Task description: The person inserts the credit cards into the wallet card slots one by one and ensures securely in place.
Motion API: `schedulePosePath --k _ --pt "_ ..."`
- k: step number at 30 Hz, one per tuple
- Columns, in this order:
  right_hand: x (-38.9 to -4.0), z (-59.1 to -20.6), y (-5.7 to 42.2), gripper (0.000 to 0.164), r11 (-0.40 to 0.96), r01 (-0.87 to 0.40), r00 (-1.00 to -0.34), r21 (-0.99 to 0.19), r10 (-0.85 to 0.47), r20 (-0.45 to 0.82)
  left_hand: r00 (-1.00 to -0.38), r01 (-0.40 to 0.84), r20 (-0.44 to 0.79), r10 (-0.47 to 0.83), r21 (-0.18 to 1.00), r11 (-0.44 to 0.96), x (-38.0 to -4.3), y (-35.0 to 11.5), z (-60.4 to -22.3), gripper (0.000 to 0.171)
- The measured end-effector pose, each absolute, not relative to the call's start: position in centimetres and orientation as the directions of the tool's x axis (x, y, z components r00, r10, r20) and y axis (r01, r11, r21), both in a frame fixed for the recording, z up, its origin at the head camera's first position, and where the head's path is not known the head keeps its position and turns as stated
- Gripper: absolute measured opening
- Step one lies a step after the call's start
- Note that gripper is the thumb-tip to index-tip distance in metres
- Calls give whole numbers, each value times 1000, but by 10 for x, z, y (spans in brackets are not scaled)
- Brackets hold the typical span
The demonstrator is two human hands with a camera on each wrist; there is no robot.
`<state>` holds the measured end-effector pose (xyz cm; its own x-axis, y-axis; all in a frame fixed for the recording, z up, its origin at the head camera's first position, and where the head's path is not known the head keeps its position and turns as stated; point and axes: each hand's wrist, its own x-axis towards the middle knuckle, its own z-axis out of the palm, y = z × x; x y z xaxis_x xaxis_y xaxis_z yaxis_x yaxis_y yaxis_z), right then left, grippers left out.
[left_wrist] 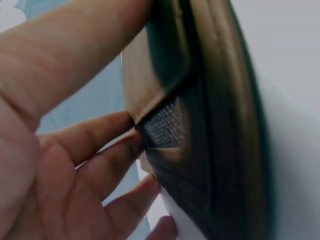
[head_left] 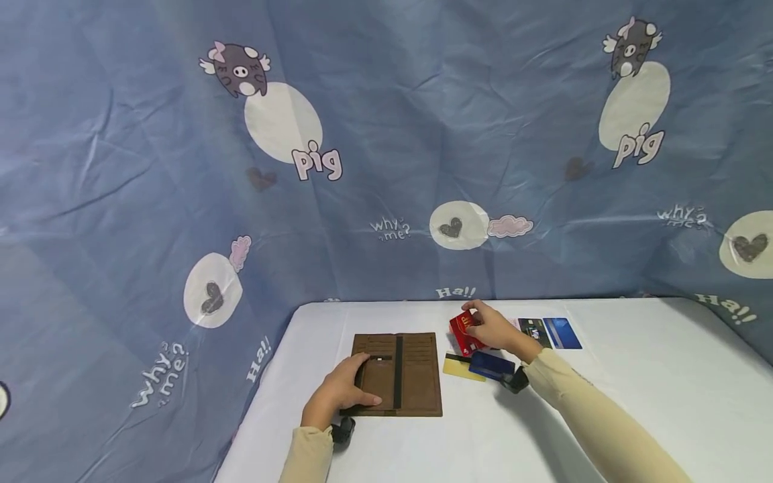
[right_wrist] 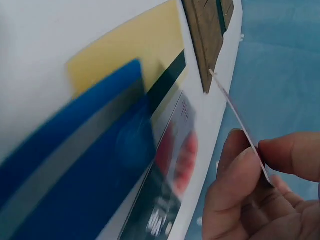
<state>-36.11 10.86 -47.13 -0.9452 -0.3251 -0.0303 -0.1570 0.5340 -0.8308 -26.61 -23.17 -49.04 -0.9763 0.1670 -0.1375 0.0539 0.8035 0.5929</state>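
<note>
A brown wallet (head_left: 421, 382) lies spread open on the white table, with a dark strap running down its inside. My left hand (head_left: 341, 389) rests on its left half, thumb and fingers spread apart. In the left wrist view the fingertips (left_wrist: 131, 120) touch the edge of a pocket by a small mesh window (left_wrist: 167, 125). To the right of the wallet, my right hand (head_left: 496, 330) pinches a red VIP card (head_left: 464, 341) between thumb and fingers. The right wrist view shows this card (right_wrist: 237, 112) edge-on, tilted up.
Below the right hand a dark blue card (head_left: 492, 363) overlaps a yellow card (head_left: 461, 371) with a black stripe. Farther right lie a dark VIP card (head_left: 534, 329) and another blue card (head_left: 563, 333). A blue patterned cloth (head_left: 386, 154) hangs behind the table (head_left: 634, 402).
</note>
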Motion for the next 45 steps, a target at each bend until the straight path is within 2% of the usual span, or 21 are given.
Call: schedulePosePath --k 8,16,22,28,35,45 --pt "-367 -475 87 54 460 -129 -947 -879 -320 -29 -973 47 -158 168 579 814 -266 -229 -490 96" --pt "-381 -482 66 66 380 -188 -939 -905 -341 52 -973 48 -159 169 573 818 -267 -231 -485 98" --pt "-382 -486 45 66 379 -155 -950 -912 -309 33 -975 54 -147 166 569 821 -269 -232 -484 97" --pt "-384 -493 29 66 315 -127 -950 -941 -313 23 -975 46 -152 163 577 815 -269 -230 -485 96" --pt "-385 -494 7 67 241 -147 -941 -959 -334 60 -975 52 -147 166 577 815 -268 -229 -486 95" --pt "-384 -503 -17 67 225 -178 -921 -958 -380 82 -976 67 -133 172 570 819 -269 -229 -485 95"
